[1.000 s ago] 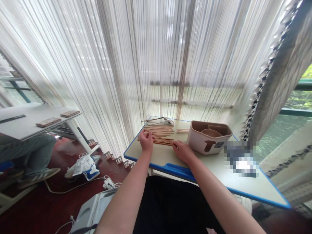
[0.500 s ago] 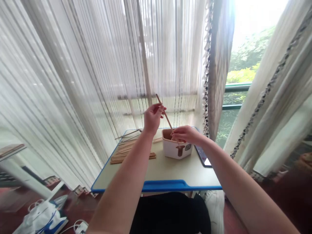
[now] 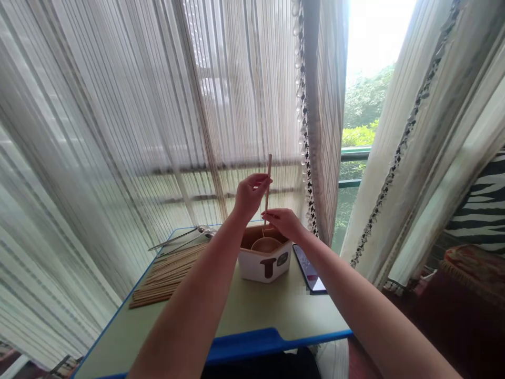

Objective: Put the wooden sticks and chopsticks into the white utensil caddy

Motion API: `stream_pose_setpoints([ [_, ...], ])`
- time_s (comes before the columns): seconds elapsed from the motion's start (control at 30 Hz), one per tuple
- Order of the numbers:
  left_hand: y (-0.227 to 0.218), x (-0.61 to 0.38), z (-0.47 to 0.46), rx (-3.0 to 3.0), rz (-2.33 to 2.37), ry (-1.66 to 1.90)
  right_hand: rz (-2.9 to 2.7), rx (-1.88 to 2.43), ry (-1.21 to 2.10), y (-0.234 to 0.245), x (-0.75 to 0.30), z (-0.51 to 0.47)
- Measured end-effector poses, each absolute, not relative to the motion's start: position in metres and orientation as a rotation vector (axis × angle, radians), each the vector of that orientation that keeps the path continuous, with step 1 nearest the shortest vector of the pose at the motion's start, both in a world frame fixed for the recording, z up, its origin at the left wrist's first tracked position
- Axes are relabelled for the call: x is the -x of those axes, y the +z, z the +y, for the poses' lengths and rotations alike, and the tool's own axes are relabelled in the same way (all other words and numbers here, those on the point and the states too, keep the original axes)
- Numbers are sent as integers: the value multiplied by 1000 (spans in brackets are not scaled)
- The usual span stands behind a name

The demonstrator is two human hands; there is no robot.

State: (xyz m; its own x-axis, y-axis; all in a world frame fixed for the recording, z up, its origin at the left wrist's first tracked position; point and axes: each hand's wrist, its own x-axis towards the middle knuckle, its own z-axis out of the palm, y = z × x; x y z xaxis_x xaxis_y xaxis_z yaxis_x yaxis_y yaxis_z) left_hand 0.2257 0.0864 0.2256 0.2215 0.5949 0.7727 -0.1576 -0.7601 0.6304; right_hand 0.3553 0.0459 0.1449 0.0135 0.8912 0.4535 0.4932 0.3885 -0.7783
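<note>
A slim wooden stick (image 3: 267, 195) stands almost upright over the box. My left hand (image 3: 250, 196) pinches its upper part, just below the top end. Lower down, the fingers of my right hand (image 3: 284, 221) close on the same stick near the box's back rim. The white box (image 3: 252, 267) has a brown inside, a brown mark on its front and a rounded brown shape (image 3: 265, 245) within it. Where the stick's bottom end rests, I cannot tell. Left of my left forearm lies a spread of many similar wooden sticks (image 3: 169, 276).
A long metal tool (image 3: 177, 238), its kind unclear, lies at the table's back left. On the right is a dark-framed phone or tablet (image 3: 310, 271), partly behind my right forearm. The table (image 3: 276, 316) has a blue edge. Sheer curtains (image 3: 158, 105) hang behind it.
The stick has gone from leaning left to nearly upright, both hands still on it. My view has shifted, so the table sits lower and the box's inside shows more.
</note>
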Motion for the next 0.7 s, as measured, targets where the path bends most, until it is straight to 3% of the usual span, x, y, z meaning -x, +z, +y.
stream_pose_setpoints([
  [0.23, 193, -221, 100, -1897, 438, 1579, -1857, 1370, 135, 135, -359, 44],
  [0.5, 186, -218, 108, -1859, 435, 1469, -1818, 1500, -119, 127, -364, 55],
  [0.7, 170, -215, 113, -1995, 508, 1297, -1871, 1362, 86, 123, -372, 57],
])
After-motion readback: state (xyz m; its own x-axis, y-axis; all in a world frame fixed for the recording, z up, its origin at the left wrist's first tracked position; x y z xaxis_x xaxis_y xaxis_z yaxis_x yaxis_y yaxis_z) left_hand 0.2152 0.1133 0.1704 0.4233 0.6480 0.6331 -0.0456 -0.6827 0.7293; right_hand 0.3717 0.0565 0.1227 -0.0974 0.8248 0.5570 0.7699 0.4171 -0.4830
